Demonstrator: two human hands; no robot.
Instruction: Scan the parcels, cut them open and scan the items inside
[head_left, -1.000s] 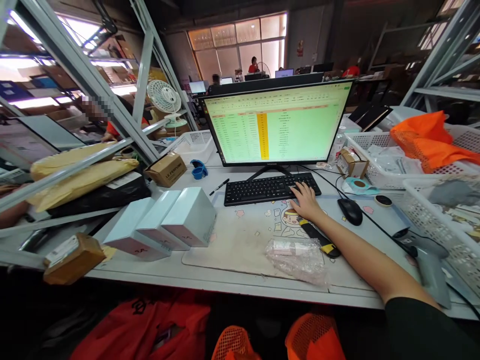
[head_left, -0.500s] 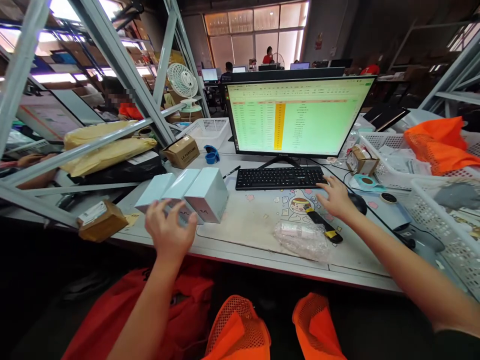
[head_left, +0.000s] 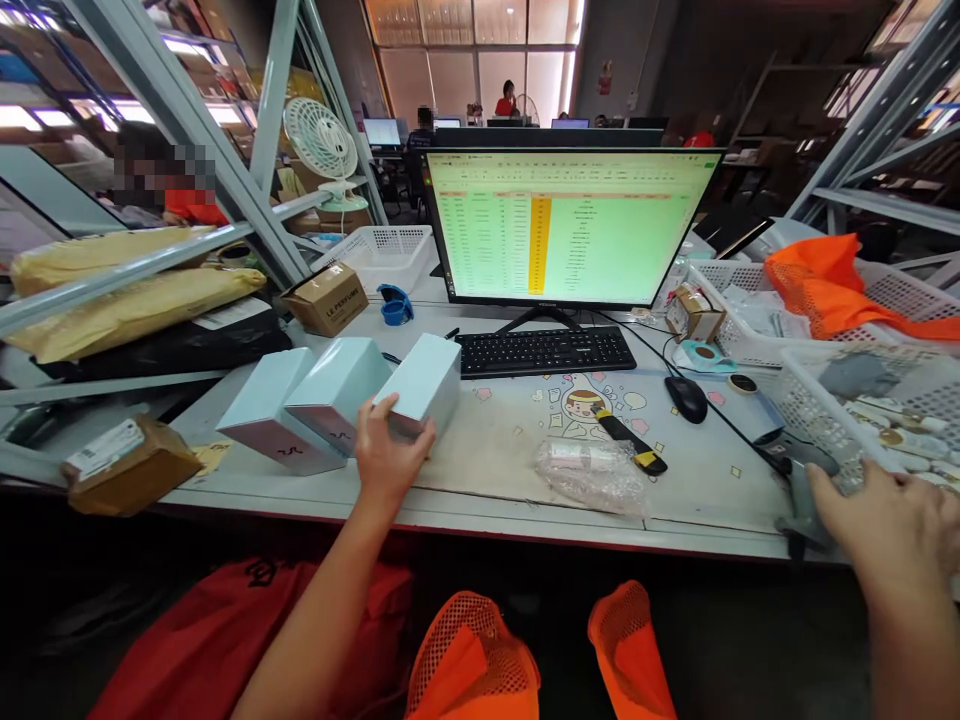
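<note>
My left hand (head_left: 390,450) is closed on the near end of a white box (head_left: 427,375), thumb on its right side and fingers at its left. The box stands apart from two more white boxes, the middle one (head_left: 341,375) and the left one (head_left: 274,400), which lean and carry a small dark squiggle. At the right, my right hand (head_left: 892,520) is beside a grey handheld scanner (head_left: 804,505), thumb and fingers apart. The hand hides part of the scanner, and contact is unclear.
A monitor (head_left: 555,230), keyboard (head_left: 547,350) and mouse (head_left: 686,398) occupy the desk. Bubble wrap (head_left: 592,475) lies near a yellow-black utility knife (head_left: 634,443). White baskets (head_left: 802,375) stand at right; a brown carton (head_left: 135,465) sits at the left edge, by metal framing (head_left: 120,270).
My left hand has come down onto the right white box, which now stands apart from the others. My right hand has left the keyboard and moved right to the scanner. The view has shifted.
</note>
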